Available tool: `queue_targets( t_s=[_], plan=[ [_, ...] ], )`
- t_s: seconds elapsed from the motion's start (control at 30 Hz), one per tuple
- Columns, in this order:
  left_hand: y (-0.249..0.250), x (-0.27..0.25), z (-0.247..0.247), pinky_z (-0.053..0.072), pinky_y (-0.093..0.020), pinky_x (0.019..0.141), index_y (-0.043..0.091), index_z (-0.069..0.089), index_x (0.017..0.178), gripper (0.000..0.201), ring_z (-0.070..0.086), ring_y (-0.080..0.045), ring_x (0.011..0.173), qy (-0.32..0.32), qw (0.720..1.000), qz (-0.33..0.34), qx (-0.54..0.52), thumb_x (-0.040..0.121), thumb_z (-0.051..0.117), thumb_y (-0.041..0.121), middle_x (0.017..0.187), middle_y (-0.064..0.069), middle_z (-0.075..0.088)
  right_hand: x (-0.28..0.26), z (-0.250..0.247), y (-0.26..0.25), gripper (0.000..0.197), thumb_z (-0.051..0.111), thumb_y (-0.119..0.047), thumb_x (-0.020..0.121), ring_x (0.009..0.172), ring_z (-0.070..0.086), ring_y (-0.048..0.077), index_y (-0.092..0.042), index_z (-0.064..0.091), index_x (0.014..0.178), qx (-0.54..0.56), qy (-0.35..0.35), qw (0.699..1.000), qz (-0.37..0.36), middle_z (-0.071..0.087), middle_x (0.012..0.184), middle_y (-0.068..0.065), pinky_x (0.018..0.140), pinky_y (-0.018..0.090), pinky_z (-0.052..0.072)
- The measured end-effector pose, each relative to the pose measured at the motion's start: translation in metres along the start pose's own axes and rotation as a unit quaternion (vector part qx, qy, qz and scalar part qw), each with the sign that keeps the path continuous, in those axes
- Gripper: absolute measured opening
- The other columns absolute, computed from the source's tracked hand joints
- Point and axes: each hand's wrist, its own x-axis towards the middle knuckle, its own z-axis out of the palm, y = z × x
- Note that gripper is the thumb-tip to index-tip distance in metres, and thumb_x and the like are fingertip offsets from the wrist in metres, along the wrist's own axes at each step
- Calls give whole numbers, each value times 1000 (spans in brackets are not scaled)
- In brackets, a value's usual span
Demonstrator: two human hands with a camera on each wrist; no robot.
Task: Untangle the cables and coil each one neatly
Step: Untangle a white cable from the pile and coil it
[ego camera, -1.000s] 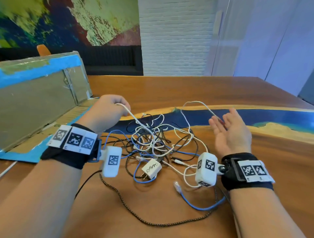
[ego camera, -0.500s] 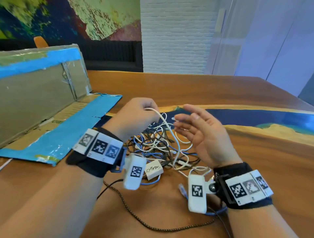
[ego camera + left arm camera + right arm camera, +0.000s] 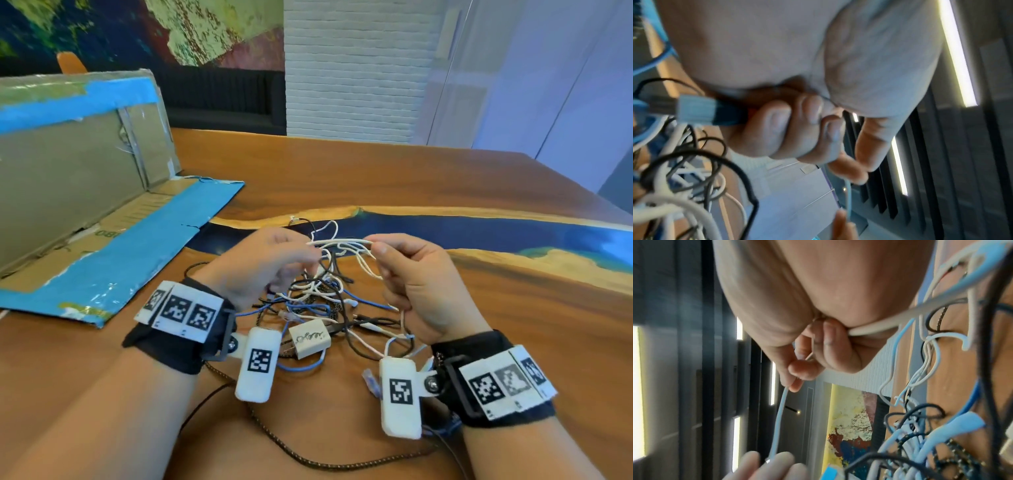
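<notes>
Wooden counter (image 3: 376,171) carries tangled cables (image 3: 318,301); left hand (image 3: 263,263) and right hand (image 3: 418,284) fingers pinch a white cable (image 3: 342,242) taut between them.

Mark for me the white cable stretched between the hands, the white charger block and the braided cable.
white cable (image 3: 342,242), head view, on the taut span between both hands.
white charger block (image 3: 310,338), head view, on its printed face.
braided cable (image 3: 274,432), head view, on the stretch lying on the table.

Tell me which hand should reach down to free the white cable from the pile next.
Probably the right hand. Both hands pinch the white cable taut between them, but more white strands trail down past the right hand into the tangle. The left hand can hold the end.
</notes>
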Motion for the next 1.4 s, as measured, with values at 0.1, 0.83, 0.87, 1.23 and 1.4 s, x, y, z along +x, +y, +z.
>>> queue_targets(
  t_s=[0.1,0.83,0.87,1.23,1.4],
  plan=[
    [-7,-6,-2,16,-31,47,12,60,73,36,14,-16,48,-27,981,8,-192,100,45,31,55,3,23,3,-1,7,13,64,-8,97,41,23,10,-10,77,97,-28,38,999,-1,50,63,4,41,23,13],
    [-10,-8,33,52,-31,104,8,64,120,31,70,-21,113,118,944,122,-283,110,35,14,103,-8,76,-23,39,13,21,68,-26,99,57,56,6,-16,81,85,-342,-173,923,-11,72,63,4,66,28,49],
    [-12,-8,31,55,-29,99,7,65,121,31,72,-20,108,126,962,120,-212,110,37,13,100,-10,77,-25,37,10,19,69,-25,98,56,55,9,-15,81,86,-334,-175,926,-13,68,58,3,64,28,48],
    [-16,-17,42,34,-30,50,-2,76,96,44,25,-16,45,-87,994,-28,-54,108,40,22,49,-3,31,-15,-7,-7,6,77,-8,85,51,46,5,-11,75,80,-208,3,966,-155,61,61,4,52,17,40],
    [-13,-18,40,24,-26,46,3,75,105,42,16,-11,47,-104,946,8,-306,103,38,23,53,6,25,-17,-11,8,23,61,-4,99,36,34,14,-18,80,101,-161,-21,984,-79,62,69,7,36,22,32]
  ],
)
